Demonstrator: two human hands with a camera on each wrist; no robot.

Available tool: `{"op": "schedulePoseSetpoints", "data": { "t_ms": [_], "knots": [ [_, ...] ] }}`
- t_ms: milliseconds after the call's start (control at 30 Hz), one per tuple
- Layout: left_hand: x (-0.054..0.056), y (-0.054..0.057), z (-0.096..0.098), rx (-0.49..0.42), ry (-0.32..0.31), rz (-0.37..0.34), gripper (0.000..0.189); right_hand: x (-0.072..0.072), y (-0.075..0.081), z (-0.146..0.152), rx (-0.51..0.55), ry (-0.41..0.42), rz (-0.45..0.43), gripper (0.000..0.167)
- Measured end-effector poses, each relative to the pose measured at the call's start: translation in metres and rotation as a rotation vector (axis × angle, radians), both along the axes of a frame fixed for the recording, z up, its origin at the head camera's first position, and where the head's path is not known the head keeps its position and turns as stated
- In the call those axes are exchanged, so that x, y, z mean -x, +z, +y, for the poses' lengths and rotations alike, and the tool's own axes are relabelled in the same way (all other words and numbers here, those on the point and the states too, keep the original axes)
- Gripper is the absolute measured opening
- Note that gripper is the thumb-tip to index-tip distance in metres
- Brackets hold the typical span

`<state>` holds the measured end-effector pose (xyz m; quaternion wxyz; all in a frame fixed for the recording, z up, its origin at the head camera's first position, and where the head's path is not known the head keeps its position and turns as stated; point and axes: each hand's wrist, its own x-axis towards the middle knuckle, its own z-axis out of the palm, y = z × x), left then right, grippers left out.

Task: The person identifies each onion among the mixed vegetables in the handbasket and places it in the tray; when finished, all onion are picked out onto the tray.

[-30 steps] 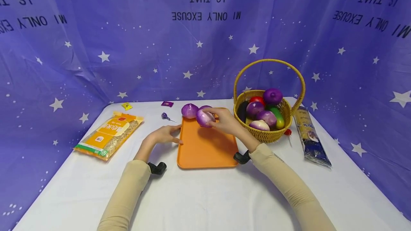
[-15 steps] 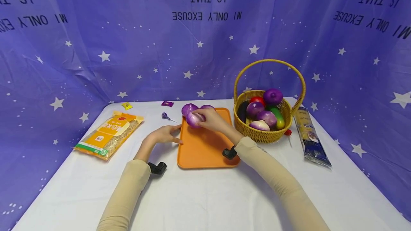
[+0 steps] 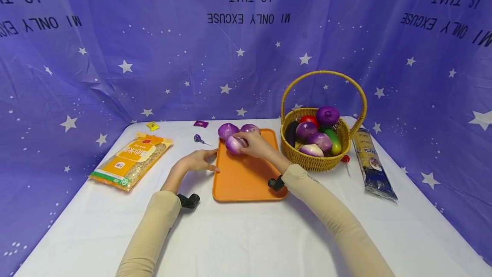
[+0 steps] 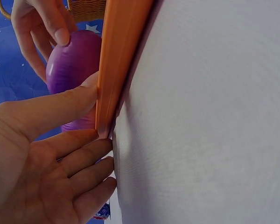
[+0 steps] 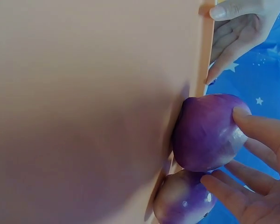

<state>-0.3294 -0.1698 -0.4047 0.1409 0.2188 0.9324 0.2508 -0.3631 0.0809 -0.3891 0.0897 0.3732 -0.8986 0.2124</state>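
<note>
My right hand (image 3: pixel 253 145) holds a purple onion (image 3: pixel 233 145) low over the back left part of the orange tray (image 3: pixel 247 183), thumb on one side and fingers around the other. In the right wrist view, this glossy onion (image 5: pixel 207 133) sits against a second onion (image 5: pixel 184 200). Behind it, in the head view, two more purple onions, one at the left (image 3: pixel 227 130) and one at the right (image 3: pixel 250 128), lie along the tray's back edge. My left hand (image 3: pixel 196 160) touches the tray's left edge, thumb on the rim and nearly straight fingers along the outside.
A wicker basket (image 3: pixel 317 165) of onions and other vegetables stands right of the tray, with a red lollipop (image 3: pixel 345 158) and a dark pasta packet (image 3: pixel 373 163) beyond. At left lie an orange grain bag (image 3: pixel 132 161), a purple lollipop (image 3: pixel 197 138) and two wrapped candies.
My right hand has carried the onion leftward and lowered it slightly, uncovering more of the back right onion. My left hand has stayed at the tray's edge.
</note>
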Motion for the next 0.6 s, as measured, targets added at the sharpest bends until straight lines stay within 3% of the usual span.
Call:
{"op": "schedulePoseSetpoints", "data": {
  "t_ms": [267,600],
  "knots": [
    [0.0,0.0005,0.0008,0.003,0.001,-0.006,0.087,-0.0026,0.0013,0.0015,-0.002,-0.027,-0.085,0.049],
    [-0.0023,0.0004,0.0012,-0.023,0.007,-0.011,0.088,-0.007,0.0067,0.0076,0.028,-0.013,-0.058,0.049]
  ]
}}
